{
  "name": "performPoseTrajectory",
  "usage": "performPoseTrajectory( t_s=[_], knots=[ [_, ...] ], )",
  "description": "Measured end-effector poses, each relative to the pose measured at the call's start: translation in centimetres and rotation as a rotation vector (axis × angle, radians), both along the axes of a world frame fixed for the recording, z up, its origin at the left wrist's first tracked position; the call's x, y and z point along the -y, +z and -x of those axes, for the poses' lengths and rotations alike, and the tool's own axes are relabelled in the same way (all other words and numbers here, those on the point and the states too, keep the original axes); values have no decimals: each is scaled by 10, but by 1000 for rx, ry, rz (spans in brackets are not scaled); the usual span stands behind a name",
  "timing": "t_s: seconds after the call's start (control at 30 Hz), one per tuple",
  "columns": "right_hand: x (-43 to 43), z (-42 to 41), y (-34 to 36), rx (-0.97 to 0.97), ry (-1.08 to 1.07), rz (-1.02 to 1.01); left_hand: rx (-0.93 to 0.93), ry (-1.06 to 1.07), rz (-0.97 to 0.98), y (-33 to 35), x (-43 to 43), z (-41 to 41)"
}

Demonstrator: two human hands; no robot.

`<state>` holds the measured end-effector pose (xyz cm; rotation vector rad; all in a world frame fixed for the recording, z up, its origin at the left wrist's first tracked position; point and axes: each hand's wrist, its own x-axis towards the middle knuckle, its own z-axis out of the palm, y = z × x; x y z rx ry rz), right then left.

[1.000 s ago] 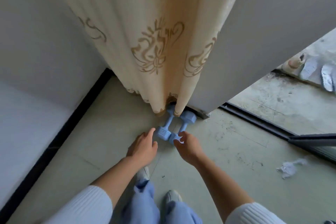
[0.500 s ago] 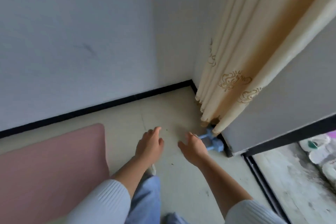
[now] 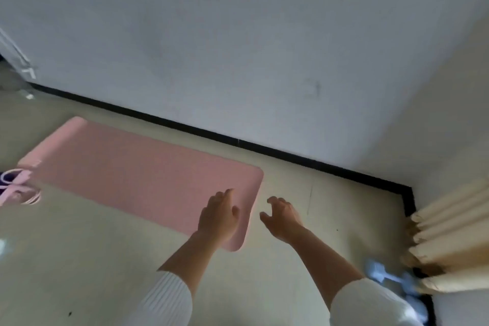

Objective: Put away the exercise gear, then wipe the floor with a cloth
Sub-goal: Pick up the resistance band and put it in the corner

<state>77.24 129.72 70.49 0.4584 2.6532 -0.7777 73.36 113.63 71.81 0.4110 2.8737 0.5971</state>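
A pink exercise mat lies flat on the pale floor, running from the far left to the middle. My left hand hovers over the mat's near right end, fingers spread, holding nothing. My right hand is just right of the mat's edge above bare floor, fingers curled apart and empty. Two light blue dumbbells lie on the floor at the lower right, beside the curtain, partly hidden behind my right sleeve.
A cream curtain hangs at the right edge. A white wall with a black skirting strip runs behind the mat. A pink and purple band or rope lies at the mat's far left end.
My view has swung left from the dumbbells by the curtain to the mat. Both hands let go of the dumbbells and moved left to the mat's near end.
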Motion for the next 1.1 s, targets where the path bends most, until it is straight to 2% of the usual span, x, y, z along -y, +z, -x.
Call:
performPoseTrajectory(
  t_s=[0.4,0.6,0.87,1.1],
  knots=[
    [387,122,36,-113,506,-30,-7,440,49,25,388,62],
    [522,205,36,-121,702,-105,12,601,35,16,523,118],
    [694,361,26,-103,832,-123,-3,738,0,7,688,243],
    [828,461,32,-74,965,-125,11,886,-21,9,815,330]
  ],
)
